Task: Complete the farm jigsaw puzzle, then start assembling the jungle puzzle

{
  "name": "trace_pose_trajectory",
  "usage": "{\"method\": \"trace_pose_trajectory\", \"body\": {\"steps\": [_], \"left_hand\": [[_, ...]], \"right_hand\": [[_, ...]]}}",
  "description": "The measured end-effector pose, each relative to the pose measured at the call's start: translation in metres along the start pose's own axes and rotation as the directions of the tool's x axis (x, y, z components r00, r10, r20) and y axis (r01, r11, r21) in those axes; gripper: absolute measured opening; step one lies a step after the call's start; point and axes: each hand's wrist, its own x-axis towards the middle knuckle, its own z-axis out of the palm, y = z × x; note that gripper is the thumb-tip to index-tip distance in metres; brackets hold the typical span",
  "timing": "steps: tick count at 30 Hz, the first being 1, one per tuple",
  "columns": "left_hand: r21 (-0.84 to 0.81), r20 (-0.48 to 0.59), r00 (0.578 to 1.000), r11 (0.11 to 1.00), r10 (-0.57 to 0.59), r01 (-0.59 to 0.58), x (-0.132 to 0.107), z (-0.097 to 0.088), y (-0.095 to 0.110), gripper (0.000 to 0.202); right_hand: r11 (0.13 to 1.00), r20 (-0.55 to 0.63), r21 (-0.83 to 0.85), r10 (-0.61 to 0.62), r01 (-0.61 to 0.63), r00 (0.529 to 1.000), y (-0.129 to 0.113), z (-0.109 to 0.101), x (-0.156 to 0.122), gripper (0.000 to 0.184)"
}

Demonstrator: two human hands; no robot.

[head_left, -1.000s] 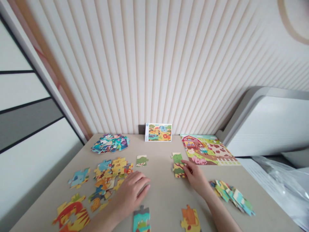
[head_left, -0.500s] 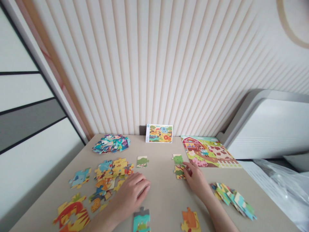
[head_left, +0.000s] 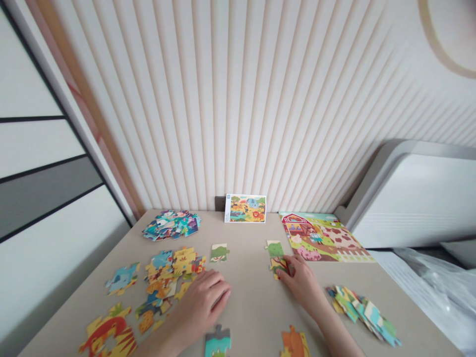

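Observation:
My right hand [head_left: 299, 277] has its thumb and index finger on a yellow tree puzzle piece [head_left: 275, 265], gripping it at its right side. Just above that piece, and touching or nearly touching it, lies a green treetop puzzle piece [head_left: 275, 248]. My left hand [head_left: 208, 296] rests palm down with its fingers curled, beside a pile of yellow animal pieces [head_left: 184, 260]; its palm side is hidden. Beyond its knuckles is another tree piece [head_left: 219, 252]. A teal piece [head_left: 217, 342] and an orange piece [head_left: 295, 343] lie at the near edge of the view.
A picture card [head_left: 247, 208] leans on the ribbed wall. Purple-teal pieces [head_left: 173, 225] are heaped at back left, with a farm picture [head_left: 323, 238] at back right. Stacked pieces [head_left: 362, 312] lie right of my right forearm. Elephant pieces [head_left: 122, 278] and red-yellow joined pieces [head_left: 109, 332] lie left.
My right thumb has come onto the lower part of the yellow tree piece, and the index finger has drawn down off the green one. The left hand stays put. The view has tilted slightly.

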Motion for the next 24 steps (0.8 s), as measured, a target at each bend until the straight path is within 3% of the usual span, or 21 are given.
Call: {"method": "trace_pose_trajectory", "body": {"steps": [24], "left_hand": [[0.027,0.005,1.000,0.999,0.021,-0.021,0.0024,-0.0008,0.0005,0.021]], "right_hand": [[0.997,-0.009,-0.068,-0.040,0.039,0.999,-0.0067,-0.0030,-0.0012,0.036]]}}
